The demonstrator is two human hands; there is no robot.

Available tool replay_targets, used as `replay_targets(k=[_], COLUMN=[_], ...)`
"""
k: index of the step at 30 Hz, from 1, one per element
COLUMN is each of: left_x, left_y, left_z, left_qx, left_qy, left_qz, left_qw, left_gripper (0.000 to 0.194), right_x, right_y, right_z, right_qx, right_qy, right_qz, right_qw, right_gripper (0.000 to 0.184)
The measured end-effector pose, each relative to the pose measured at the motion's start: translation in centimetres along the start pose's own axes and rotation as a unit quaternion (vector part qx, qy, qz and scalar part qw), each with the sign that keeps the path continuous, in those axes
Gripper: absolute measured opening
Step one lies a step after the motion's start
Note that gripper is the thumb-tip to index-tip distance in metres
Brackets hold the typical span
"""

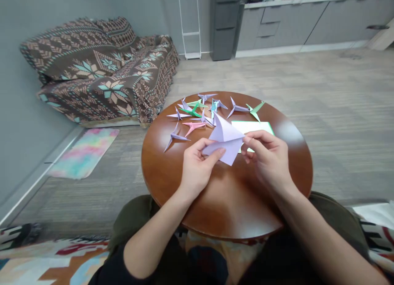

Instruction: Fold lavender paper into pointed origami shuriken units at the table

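Observation:
A partly folded sheet of lilac origami paper [229, 147] is held up above the round wooden table, one flap raised to a point. My left hand [198, 164] pinches its left corner, thumb in front and fingers behind. At the right corner, my right hand [267, 156] grips the same sheet between thumb and forefinger. Behind my right hand lies a stack of paper [254, 127], white with a green edge, partly covered by the hand. Several folded paper pieces in lilac, green and pink lie beyond the sheet, among them a pink one [194, 126] and a lilac one [175, 137].
The round brown table [227, 207] stands close in front of my knees. A sofa with a patterned cover [107, 76] is at the back left, a pastel mat [84, 153] on the floor beside it. Grey cabinets [283, 28] line the far wall.

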State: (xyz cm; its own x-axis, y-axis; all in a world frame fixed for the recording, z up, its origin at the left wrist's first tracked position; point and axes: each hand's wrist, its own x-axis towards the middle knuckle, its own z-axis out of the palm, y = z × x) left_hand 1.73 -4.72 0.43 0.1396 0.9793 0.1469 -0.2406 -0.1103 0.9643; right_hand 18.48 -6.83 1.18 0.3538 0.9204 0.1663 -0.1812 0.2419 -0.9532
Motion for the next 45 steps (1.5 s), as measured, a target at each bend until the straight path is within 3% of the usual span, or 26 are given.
replay_targets(k=[9, 13, 17, 21, 26, 33, 38, 45], left_x=[0.1, 0.2, 0.1, 0.0, 0.2, -0.1, -0.3, 0.1], left_y=[-0.4, -0.4, -0.3, -0.3, 0.0, 0.2, 0.4, 0.4], left_z=[-0.1, -0.5, -0.5, -0.3, -0.2, -0.7, -1.0, -1.3], left_qx=[0.001, 0.039, 0.071, 0.057, 0.061, 0.056, -0.074, -0.039], left_qy=[0.004, 0.000, -0.031, -0.040, -0.016, -0.044, -0.067, -0.060], left_qz=[-0.009, 0.005, 0.023, 0.075, 0.115, 0.085, 0.024, 0.058], left_qw=[1.000, 0.999, 0.997, 0.995, 0.991, 0.994, 0.995, 0.996], left_gripper=[0.027, 0.025, 0.028, 0.049, 0.059, 0.029, 0.043, 0.024], right_x=[0.1, 0.3, 0.0, -0.6, -0.6, 0.3, 0.6, 0.7], right_y=[-0.1, 0.0, 0.1, 0.2, 0.1, -0.3, -0.6, -0.7], right_z=[-0.1, -0.4, -0.2, 0.0, -0.1, -0.8, -1.1, -1.5], right_qx=[0.012, -0.009, -0.078, -0.119, -0.123, -0.111, -0.111, -0.124], right_qy=[0.004, -0.005, -0.093, -0.167, -0.190, -0.221, -0.206, -0.223], right_qz=[0.000, -0.071, -0.109, -0.105, -0.113, -0.064, -0.060, -0.074], right_qw=[1.000, 0.997, 0.987, 0.973, 0.967, 0.967, 0.970, 0.964], right_gripper=[0.009, 0.004, 0.029, 0.029, 0.024, 0.022, 0.019, 0.025])
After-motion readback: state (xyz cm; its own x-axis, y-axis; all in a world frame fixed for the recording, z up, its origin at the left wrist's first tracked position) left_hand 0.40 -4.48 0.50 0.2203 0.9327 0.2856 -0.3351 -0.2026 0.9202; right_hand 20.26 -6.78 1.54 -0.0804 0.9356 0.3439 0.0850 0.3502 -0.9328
